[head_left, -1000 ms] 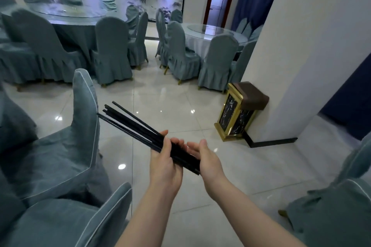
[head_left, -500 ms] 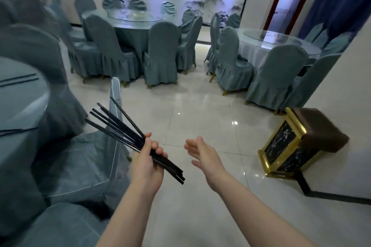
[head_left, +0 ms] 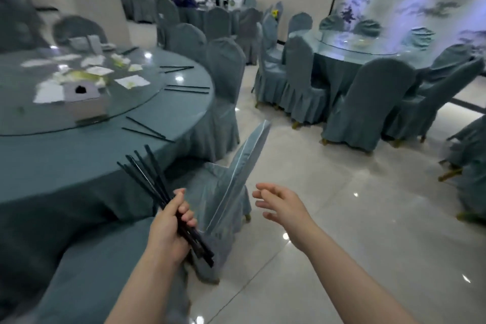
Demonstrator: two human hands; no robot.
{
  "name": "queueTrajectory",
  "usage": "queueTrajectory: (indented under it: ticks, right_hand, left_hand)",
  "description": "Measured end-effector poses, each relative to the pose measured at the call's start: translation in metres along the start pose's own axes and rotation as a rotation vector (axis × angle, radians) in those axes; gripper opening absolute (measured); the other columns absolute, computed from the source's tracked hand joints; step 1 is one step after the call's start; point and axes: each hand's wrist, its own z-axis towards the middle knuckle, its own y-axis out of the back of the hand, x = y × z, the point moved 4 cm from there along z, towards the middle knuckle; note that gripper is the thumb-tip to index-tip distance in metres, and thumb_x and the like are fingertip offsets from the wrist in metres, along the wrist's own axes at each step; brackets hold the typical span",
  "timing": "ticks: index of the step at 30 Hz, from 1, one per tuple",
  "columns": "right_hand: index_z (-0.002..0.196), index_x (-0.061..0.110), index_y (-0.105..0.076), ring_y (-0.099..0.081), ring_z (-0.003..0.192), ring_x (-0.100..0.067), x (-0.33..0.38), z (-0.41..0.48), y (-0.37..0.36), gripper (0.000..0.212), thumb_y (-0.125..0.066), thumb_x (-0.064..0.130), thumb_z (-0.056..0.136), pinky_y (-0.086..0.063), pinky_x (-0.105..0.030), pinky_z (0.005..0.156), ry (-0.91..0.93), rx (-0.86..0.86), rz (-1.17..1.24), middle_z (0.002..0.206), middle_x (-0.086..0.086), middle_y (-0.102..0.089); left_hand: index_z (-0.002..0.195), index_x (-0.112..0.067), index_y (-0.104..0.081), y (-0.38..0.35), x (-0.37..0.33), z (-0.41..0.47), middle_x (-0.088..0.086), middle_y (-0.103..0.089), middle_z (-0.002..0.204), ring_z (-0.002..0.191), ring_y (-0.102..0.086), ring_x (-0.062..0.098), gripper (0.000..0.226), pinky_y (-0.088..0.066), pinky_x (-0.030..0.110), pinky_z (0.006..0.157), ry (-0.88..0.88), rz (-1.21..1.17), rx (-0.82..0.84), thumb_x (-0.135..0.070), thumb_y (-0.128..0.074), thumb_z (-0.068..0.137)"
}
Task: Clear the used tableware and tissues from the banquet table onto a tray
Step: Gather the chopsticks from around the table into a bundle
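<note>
A banquet hall of draped chairs and round tables was seen; on the near table point(head_left: 79, 166) a glass turntable point(head_left: 147, 102) carried scattered tissues point(head_left: 132, 81) and a tissue box point(head_left: 84, 102). Chopstick pairs point(head_left: 147, 129) were left along the cloth. No tray was in view. A bundle of chopsticks point(head_left: 155, 181) was gripped in the left hand point(head_left: 168, 229); the right hand point(head_left: 284, 205) was held open and empty. Chopstick collection was judged under way, and a forward-left reach to the nearest pair was called for.
</note>
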Motion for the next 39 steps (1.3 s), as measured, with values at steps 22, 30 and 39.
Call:
queueTrajectory:
  ticks: [22, 30, 39]
  right_hand:
    - [0.108, 0.027, -0.065, -0.062, 0.086, -0.001, 0.093, 0.302, -0.1, 0.023, -0.067, 0.021, 0.086, -0.047, -0.014, 0.077, 0.347, 0.413, -0.721, 0.092, 0.015, -0.065]
    - [0.111, 0.02, -0.067, -0.057, 0.085, -0.003, 0.069, 0.417, -0.184, 0.027, -0.07, 0.024, 0.085, -0.039, -0.014, 0.077, 0.311, 0.555, -0.855, 0.091, 0.011, -0.062]
    - [0.128, 0.011, -0.058, -0.057, 0.116, -0.023, 0.034, 0.522, -0.296, 0.052, -0.071, 0.033, 0.082, -0.043, -0.029, 0.095, 0.353, 0.714, -1.034, 0.123, -0.006, -0.064]
  left_hand:
    - [0.092, -0.015, -0.059, -0.003, -0.118, 0.205, -0.004, -0.055, 0.053, 0.04, -0.05, 0.005, 0.013, -0.043, 0.011, 0.041, -0.199, -0.211, -0.282, -0.02, -0.049, 0.098]
    - [0.093, -0.014, -0.057, 0.016, -0.124, 0.242, -0.006, -0.051, 0.051, 0.039, -0.048, 0.005, 0.011, -0.042, 0.014, 0.037, -0.263, -0.233, -0.463, -0.021, -0.049, 0.098]
    - [0.098, -0.011, -0.06, 0.012, -0.125, 0.259, 0.0, -0.056, 0.055, 0.043, -0.049, 0.008, 0.011, -0.044, 0.019, 0.04, -0.352, -0.179, -0.725, -0.02, -0.055, 0.095]
